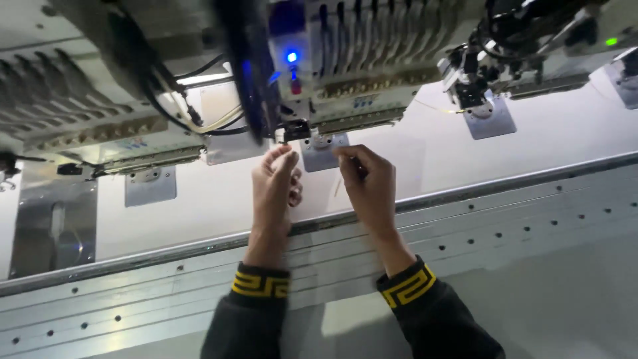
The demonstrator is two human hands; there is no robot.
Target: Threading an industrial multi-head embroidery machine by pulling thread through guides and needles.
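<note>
Left hand (pixel 276 183) and right hand (pixel 369 183), fingertips pinched, grasp indiscernible, just below embroidery head (pixel 332 86) over metal plate (pixel 323 151).

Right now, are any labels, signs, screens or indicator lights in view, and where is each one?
Small printed label: on the pale front of the middle sewing head, above both hands; blue marks, too blurred to make out.
Similar label: on the left sewing head; faint blue marks.
Blue light: glowing dot on the middle head.
Green light: small glow, top right.
No screens or packages.
</note>
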